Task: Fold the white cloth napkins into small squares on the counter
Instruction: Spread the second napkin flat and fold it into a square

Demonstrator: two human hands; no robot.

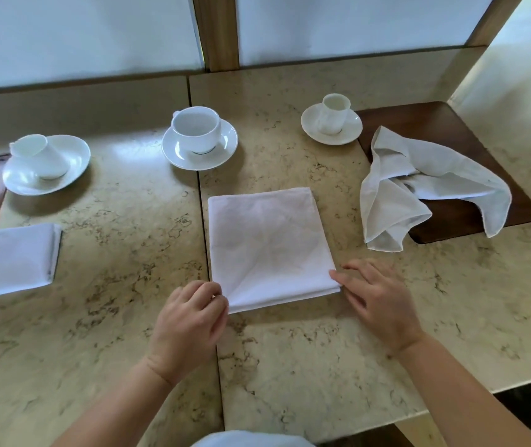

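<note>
Nearest the camera, the left hand [193, 312] pinches the near-left corner of the half-folded white cloth napkin [267, 243], fingers curled on its edge. The right hand [375, 295] lies relaxed, its straight fingertips touching the near-right corner. The napkin rests flat on the beige marble counter [122, 221], directly ahead of both hands, its long axis running away from the person (so the near short edge probably goes forward next). A finished small square folded napkin [15, 258] sits far left; a crumpled white cloth napkin [419, 185] waits far right on a dark wooden board [451, 124].
</note>
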